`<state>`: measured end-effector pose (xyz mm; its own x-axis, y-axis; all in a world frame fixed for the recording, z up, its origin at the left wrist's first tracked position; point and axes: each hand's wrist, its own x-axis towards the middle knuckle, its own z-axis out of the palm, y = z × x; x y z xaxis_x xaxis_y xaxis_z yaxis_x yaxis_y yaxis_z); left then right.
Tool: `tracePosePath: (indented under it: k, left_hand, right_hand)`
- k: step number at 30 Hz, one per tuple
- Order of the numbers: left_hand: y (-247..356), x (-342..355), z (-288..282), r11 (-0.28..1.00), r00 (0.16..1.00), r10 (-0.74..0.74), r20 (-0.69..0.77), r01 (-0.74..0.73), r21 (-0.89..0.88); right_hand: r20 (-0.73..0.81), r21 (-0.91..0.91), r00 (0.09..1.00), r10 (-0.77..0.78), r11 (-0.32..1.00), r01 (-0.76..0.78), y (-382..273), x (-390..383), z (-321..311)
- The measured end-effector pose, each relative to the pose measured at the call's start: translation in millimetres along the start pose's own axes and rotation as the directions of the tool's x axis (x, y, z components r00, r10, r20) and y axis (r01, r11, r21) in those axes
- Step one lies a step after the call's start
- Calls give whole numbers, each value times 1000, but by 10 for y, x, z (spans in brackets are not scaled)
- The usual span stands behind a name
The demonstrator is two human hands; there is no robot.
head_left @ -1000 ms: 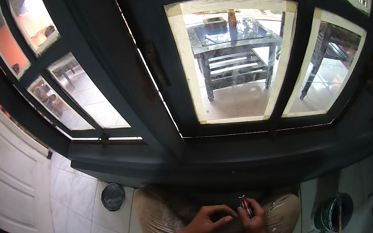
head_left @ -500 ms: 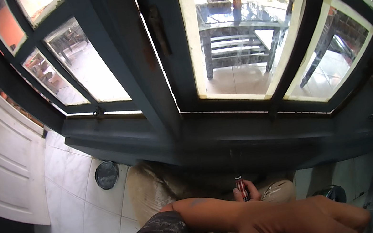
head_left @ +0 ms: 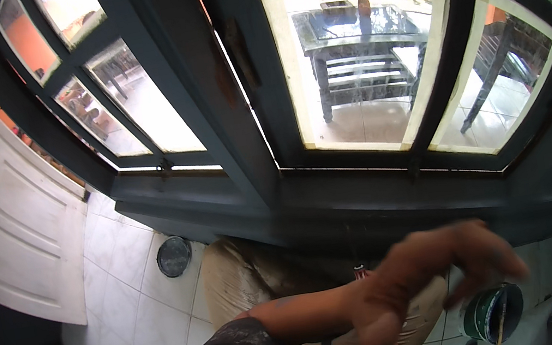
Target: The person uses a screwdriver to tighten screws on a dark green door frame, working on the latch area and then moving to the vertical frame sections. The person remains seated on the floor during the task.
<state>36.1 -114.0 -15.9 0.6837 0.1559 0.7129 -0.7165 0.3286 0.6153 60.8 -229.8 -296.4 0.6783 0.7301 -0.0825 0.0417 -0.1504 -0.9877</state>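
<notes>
One hand (head_left: pixel 420 279), one paint can (head_left: pixel 493 313)

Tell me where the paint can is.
Head view, lower right: the paint can sits on the white floor tiles, below the dark window frame, right of the raised hand.

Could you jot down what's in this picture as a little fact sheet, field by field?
Setting: dark-painted window frame above a white tiled floor
Left hand: raised close to the camera, blurred, fingers spread, holding nothing visible
Right hand: not in view
Near the hand: open paint can with a stick in it, at lower right
Also on the floor: round dark lid
Left side: white panelled door
</notes>
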Motion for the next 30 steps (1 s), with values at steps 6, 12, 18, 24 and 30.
tracePosePath:
  k: [6, 12, 18, 24, 30]
  left_hand:
    - [180, -425, -705, 791, 866, 110, -489, 222, 570]
    - [557, -138, -1057, 802, 628, 384, -677, 136, 581]
    - [488, 116, -1072, 746, 569, 499, -653, 101, 658]
    - [602, 75, -1040, 741, 566, 534, -628, 45, 670]
    - [716, -38, -903, 663, 616, 506, -603, 168, 729]
  right_hand:
    - [1, -43, 998, -64, 997, 64, -489, -8, -20]
    - [24, -158, 991, -134, 978, 136, -485, 14, -31]
    - [20, -165, 992, -122, 979, 124, -554, -2, -35]
    - [7, -160, 990, -140, 977, 140, -607, -9, -24]
    - [19, -156, 992, -123, 980, 124, -543, -25, -13]
